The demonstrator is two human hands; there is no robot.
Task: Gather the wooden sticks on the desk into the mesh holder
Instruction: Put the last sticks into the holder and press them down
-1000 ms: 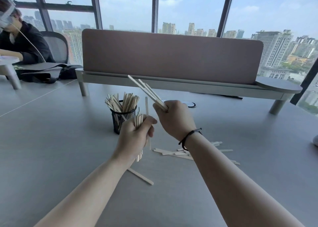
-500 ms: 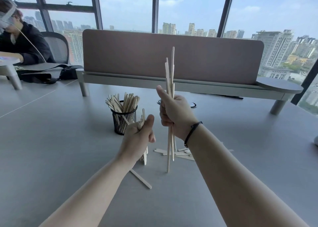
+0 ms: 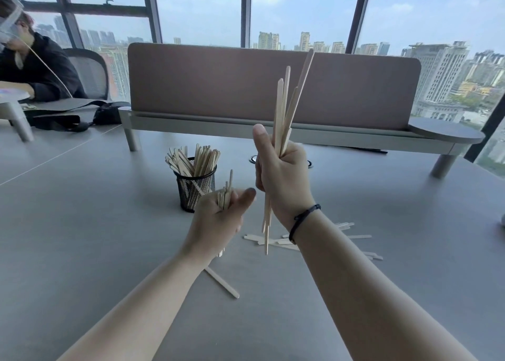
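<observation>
With your right hand (image 3: 282,177) gripping an upright bundle of sticks (image 3: 285,106), fingers curled round it, and your left hand (image 3: 218,218) clutching a shorter bunch (image 3: 226,194), square the ends before lowering them into the holder (image 3: 194,187) far left on the bench (image 3: 82,237).

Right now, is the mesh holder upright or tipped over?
Upright. The mesh holder stands on its base on the desk, with wooden sticks fanning out of its open top.
</observation>
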